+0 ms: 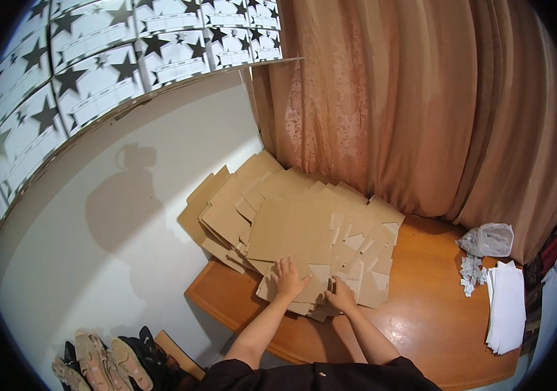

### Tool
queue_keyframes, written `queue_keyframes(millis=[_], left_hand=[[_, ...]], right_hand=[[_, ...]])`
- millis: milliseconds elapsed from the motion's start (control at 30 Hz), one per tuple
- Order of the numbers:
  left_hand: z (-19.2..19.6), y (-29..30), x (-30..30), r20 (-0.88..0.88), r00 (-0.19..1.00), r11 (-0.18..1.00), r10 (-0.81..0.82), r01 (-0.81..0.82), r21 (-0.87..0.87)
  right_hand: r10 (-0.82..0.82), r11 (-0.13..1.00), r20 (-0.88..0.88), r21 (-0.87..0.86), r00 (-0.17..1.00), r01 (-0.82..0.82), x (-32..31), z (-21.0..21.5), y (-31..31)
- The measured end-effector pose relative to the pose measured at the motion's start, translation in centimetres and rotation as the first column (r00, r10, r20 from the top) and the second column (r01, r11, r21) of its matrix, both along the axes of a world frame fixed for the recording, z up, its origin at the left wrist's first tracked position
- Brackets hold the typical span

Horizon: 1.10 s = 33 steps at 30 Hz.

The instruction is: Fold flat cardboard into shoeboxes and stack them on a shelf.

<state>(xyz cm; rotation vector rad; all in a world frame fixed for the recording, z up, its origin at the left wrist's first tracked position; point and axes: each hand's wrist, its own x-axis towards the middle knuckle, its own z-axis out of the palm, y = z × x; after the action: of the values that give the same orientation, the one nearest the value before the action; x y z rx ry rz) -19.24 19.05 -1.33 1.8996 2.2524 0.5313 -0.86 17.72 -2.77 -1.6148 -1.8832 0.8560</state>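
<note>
Shiny bench, low in the frame. Cardboard pile lies longest left to right. My left hand spreads on it; right hand, I can't tell its grip.

Shoes cut off below, curtain and starred boxes cropped above, lower cardboard sheets partly hidden

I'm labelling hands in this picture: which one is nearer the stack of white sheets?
The right hand, at the near edge of the cardboard pile. The left hand, spread on the cardboard, lies farther left, away from the white sheets.
</note>
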Motion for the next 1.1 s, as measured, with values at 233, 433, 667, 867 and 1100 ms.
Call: queue_keyframes(millis=[233, 433, 667, 867, 1100], left_hand=[[-4.0, 0.9, -2.4, 0.453, 0.845, 0.957, 0.285, -0.281, -0.078], [-5.7, -0.8, -2.6, 0.694, 0.681, 0.951, 0.236, -0.307, -0.022], [-6.4, -7.3, -1.5, 0.912, 0.408, 0.998, 0.041, -0.06, -0.018], [2.9, -15.1, 0.6, 0.891, 0.44, 0.993, -0.114, 0.055, 0.1], [6.2, -24.1, 1.8, 0.483, 0.714, 0.861, -0.506, 0.383, 0.336]], right_hand=[[-0.077, 0.997, -0.084, 0.012, 0.993, 0.078, -1.6, -1.8, 1.2], [-0.151, 0.988, -0.048, 0.008, 0.987, 0.151, -1.9, -1.0, -1.7], [-0.102, 0.989, -0.192, 0.088, 0.976, 0.121, 2.0, -1.9, -5.8], [-0.129, 0.98, -0.735, 0.008, 0.666, 0.2, 3.8, 0.5, -11.5], [-0.249, 0.949, -0.815, -0.098, 0.523, 0.3, 5.3, 2.4, -20.3]])
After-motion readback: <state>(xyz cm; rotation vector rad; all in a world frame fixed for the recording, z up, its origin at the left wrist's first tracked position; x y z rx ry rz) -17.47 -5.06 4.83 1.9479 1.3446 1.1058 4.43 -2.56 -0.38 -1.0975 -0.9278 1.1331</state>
